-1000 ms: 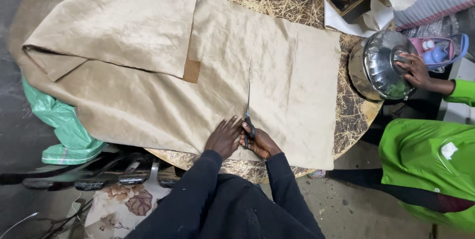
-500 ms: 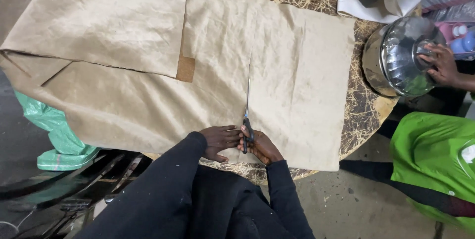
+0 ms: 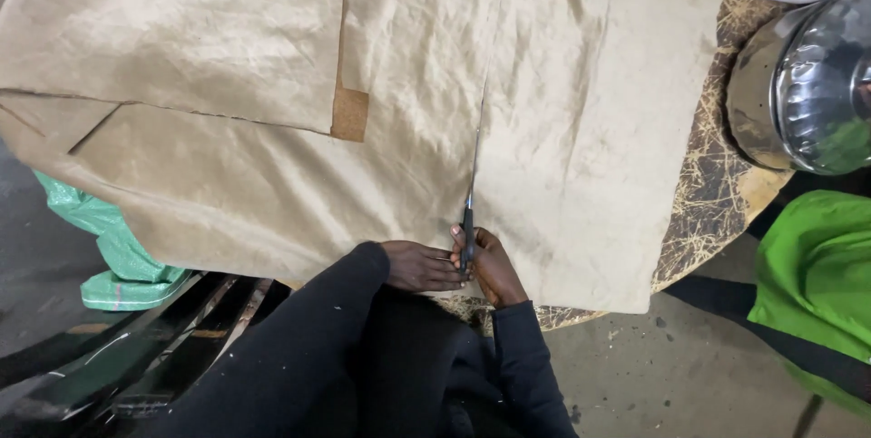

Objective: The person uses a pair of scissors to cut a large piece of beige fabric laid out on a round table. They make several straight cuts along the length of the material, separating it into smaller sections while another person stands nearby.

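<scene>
Your right hand [image 3: 490, 266] is closed around the scissors [image 3: 471, 193] at the near edge of the tan fabric [image 3: 562, 130]; their long blades point straight away from you. Your left hand [image 3: 419, 266] lies flat on the fabric, touching the handles, holding nothing.

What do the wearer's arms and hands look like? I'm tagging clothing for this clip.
Both arms are covered by long black sleeves of soft fabric, ending at the wrists. The left hand and right hand are bare: no gloves, and no rings or watch visible.
</scene>
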